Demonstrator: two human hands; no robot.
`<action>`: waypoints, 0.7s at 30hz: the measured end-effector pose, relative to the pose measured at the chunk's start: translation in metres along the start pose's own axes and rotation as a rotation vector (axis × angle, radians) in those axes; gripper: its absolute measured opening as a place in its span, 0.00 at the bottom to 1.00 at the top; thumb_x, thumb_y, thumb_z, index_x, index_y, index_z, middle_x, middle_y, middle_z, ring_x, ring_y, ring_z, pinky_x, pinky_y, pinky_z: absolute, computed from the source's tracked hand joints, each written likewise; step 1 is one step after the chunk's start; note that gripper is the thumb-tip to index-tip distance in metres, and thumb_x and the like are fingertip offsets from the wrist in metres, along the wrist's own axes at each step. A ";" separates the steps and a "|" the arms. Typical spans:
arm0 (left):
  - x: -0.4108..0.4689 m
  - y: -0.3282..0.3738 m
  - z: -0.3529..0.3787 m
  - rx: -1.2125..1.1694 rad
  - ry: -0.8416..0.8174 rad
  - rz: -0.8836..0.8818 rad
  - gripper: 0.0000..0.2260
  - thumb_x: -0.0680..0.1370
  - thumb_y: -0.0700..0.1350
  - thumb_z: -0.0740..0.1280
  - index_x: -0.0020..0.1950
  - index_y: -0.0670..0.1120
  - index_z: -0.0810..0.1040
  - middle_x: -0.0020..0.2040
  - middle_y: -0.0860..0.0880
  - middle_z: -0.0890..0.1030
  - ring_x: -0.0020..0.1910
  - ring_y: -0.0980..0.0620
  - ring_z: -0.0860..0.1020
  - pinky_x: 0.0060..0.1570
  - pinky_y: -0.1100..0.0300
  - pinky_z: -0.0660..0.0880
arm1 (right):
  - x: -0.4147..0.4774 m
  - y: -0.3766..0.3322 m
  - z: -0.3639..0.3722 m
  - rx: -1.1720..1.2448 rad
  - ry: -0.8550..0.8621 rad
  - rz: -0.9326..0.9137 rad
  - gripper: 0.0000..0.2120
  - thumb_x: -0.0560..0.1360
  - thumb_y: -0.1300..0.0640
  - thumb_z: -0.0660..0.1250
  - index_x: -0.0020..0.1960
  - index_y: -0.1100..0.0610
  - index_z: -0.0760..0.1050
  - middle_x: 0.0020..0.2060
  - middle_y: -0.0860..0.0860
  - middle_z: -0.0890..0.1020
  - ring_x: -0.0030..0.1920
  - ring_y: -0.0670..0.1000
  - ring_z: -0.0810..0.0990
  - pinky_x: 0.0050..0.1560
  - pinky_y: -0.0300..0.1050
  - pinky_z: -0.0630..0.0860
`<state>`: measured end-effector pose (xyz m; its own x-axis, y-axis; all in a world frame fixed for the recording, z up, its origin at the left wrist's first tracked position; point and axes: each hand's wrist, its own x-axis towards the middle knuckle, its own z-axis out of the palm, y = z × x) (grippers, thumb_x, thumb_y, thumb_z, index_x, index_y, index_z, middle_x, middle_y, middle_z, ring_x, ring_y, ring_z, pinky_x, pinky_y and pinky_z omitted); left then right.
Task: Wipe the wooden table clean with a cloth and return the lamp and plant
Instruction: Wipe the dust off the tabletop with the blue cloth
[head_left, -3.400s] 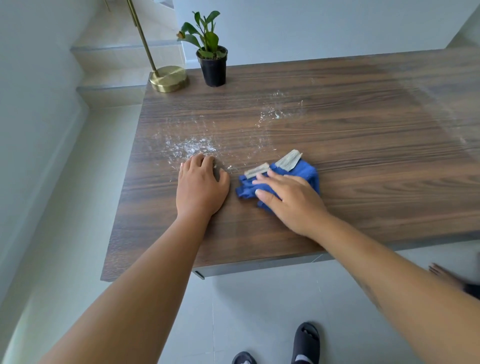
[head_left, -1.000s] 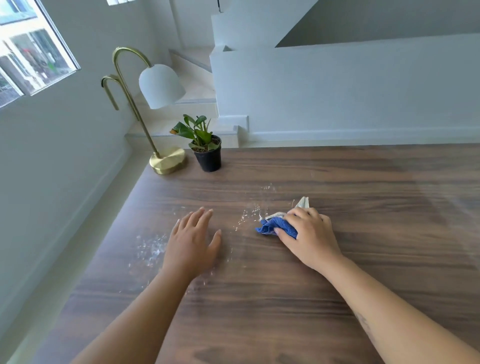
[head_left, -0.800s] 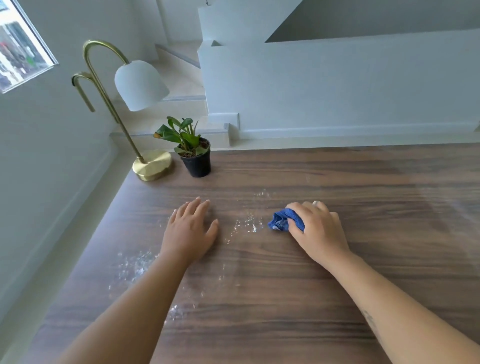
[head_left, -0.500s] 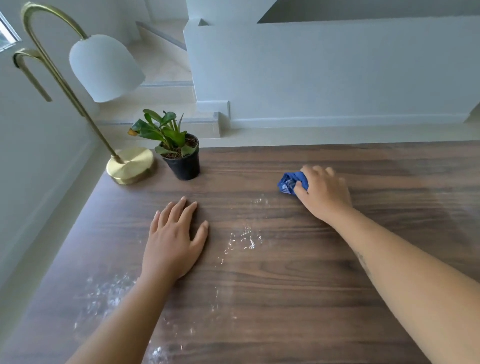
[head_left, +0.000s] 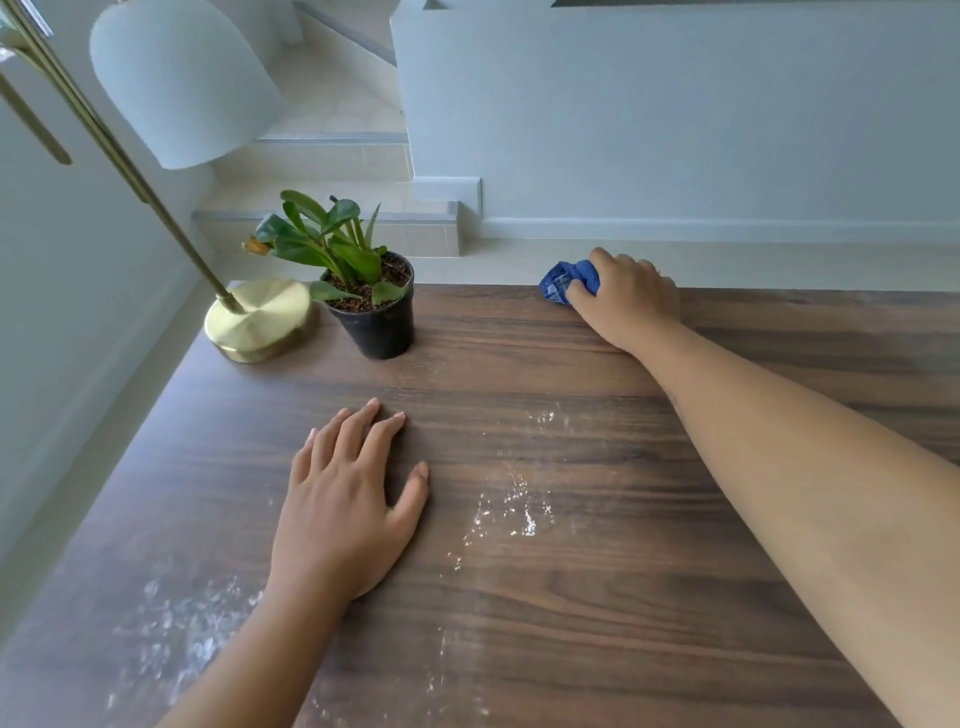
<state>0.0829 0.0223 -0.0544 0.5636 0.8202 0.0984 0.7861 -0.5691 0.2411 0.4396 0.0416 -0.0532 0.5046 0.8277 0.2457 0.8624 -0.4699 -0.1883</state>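
Right hand (head_left: 626, 299) clutches cloth (head_left: 569, 280) at far table (head_left: 623, 597) edge, arm outstretched.

A home: a wooden tabletop (head_left: 597, 597) with a brass lamp (head_left: 257, 317) and potted plant (head_left: 363, 291) stands beside pale tiled stairs (head_left: 332, 156) and white walls (head_left: 701, 130).
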 end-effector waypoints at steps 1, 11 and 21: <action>0.000 0.000 0.000 0.000 -0.001 -0.001 0.27 0.76 0.64 0.53 0.73 0.54 0.67 0.75 0.54 0.64 0.75 0.51 0.58 0.74 0.49 0.56 | -0.008 -0.002 -0.002 0.009 0.007 -0.010 0.17 0.75 0.38 0.53 0.46 0.52 0.67 0.41 0.53 0.77 0.44 0.59 0.74 0.42 0.50 0.69; -0.002 0.001 0.000 0.019 0.001 0.000 0.26 0.78 0.63 0.55 0.73 0.53 0.65 0.75 0.51 0.64 0.75 0.48 0.58 0.73 0.48 0.55 | -0.170 -0.043 -0.039 -0.015 0.001 -0.063 0.16 0.78 0.42 0.53 0.48 0.51 0.73 0.41 0.52 0.78 0.44 0.60 0.76 0.41 0.50 0.68; -0.002 -0.002 0.004 0.009 -0.008 0.022 0.28 0.78 0.64 0.51 0.74 0.52 0.64 0.76 0.49 0.63 0.76 0.47 0.56 0.75 0.48 0.49 | -0.334 -0.076 -0.079 -0.010 0.012 -0.082 0.16 0.78 0.41 0.51 0.48 0.49 0.73 0.40 0.46 0.71 0.40 0.54 0.70 0.37 0.49 0.67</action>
<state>0.0811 0.0212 -0.0587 0.5831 0.8067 0.0958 0.7754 -0.5879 0.2303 0.2089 -0.2239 -0.0465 0.4326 0.8598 0.2714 0.9012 -0.4038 -0.1573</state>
